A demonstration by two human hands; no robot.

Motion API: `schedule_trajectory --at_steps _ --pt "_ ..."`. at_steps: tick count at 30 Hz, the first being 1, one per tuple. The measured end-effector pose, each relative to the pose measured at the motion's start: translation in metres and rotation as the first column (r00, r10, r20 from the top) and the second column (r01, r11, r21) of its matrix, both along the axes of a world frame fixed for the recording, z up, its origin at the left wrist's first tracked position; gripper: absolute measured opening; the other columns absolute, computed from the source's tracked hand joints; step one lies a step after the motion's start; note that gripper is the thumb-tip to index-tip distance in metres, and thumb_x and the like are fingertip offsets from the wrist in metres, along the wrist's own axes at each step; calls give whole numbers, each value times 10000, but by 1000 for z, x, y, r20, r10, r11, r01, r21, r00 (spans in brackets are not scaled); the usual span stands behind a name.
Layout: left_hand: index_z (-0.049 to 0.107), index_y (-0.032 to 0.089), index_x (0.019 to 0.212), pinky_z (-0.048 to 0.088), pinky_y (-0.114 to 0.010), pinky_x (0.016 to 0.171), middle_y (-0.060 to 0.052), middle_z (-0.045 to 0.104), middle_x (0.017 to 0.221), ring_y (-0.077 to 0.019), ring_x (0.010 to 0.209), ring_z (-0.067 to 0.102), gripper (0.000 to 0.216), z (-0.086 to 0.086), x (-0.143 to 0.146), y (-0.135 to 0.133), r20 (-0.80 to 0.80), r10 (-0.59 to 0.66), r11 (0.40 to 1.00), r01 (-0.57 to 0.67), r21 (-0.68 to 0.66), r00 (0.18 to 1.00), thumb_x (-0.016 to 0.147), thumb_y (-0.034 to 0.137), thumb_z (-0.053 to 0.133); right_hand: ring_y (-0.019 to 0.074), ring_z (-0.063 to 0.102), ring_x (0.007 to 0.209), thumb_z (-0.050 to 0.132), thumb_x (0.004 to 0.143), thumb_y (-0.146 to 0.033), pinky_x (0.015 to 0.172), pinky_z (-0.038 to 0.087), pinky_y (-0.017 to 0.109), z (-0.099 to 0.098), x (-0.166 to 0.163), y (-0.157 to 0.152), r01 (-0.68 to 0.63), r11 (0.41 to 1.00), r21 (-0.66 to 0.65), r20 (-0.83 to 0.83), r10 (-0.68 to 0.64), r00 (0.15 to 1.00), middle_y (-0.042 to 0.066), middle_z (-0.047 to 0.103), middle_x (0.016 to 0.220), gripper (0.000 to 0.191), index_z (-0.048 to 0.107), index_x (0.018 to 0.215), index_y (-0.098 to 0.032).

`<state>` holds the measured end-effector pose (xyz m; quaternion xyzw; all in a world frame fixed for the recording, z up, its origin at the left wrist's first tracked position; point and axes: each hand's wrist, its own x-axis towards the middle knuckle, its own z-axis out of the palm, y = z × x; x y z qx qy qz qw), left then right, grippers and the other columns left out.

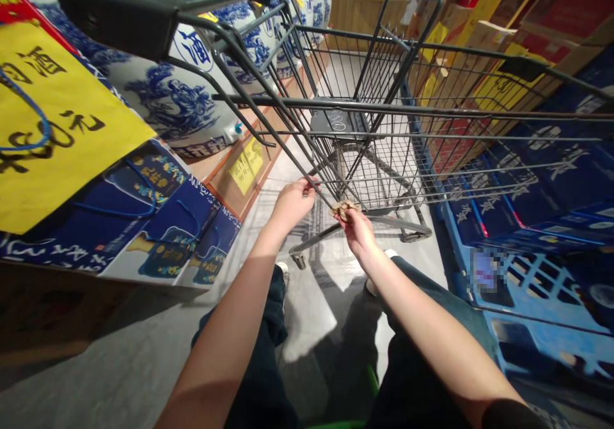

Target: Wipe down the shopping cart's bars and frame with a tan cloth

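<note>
Your right hand [359, 232] pinches a crumpled tan wad [344, 210], perhaps steadying it against the grey metal cart [330, 122]; your left hand [295, 202] has unclear hold.

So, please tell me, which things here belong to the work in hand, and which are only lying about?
In use:
Right hand, holding crumpled tan material, perhaps a cloth
Left hand, by the cart's frame
Shopping cart

Just around:
Blue-and-white jars
Large yellow sign
Blue boxes
</note>
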<state>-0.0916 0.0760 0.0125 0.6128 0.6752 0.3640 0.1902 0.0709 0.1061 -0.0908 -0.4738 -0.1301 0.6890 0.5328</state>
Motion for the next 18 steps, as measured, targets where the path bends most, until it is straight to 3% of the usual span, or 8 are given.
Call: schedule_trajectory --at_steps 3,6,12,14,18 --pt "709 169 1137 576 -361 932 -89 785 1025 -248 957 754 302 -1 -1 0 19 -20 1000 20 -6 1000 885 103 556 72 624 507 684 721 -68 561 557 173 -7 6 3 22 998 -64 43 -19 999 -89 651 552 162 589 703 -199" --pt "708 172 1129 580 -346 924 -84 784 1031 -232 930 758 307 -3 0 0 36 -20 1000 20 4 999 880 89 549 73 598 470 626 770 -100 508 522 174 -1 5 6 -5 995 -97 39 8 999 -89 639 538 117 581 734 -202" --pt "712 186 1117 588 -316 881 -69 784 1010 -220 907 759 299 -5 -1 3 45 -11 1000 10 9 999 877 98 557 87 719 724 672 765 -108 713 605 188 35 2 1 -95 993 70 -51 99 994 -40 756 797 137 660 866 -200" --pt "710 183 1129 589 -313 880 -69 783 1008 -217 906 760 308 -6 -1 3 51 -16 1000 15 12 999 877 97 555 73 708 701 683 753 -77 697 597 160 33 4 0 -73 996 54 -59 76 995 -51 745 769 151 651 830 -202" --pt "711 172 1122 589 -311 882 -73 785 1002 -213 889 759 298 -6 0 2 63 -26 999 25 19 998 882 98 551 38 600 497 622 777 -16 515 516 95 15 3 2 -21 996 -84 -36 19 999 -90 621 554 229 544 672 -203"
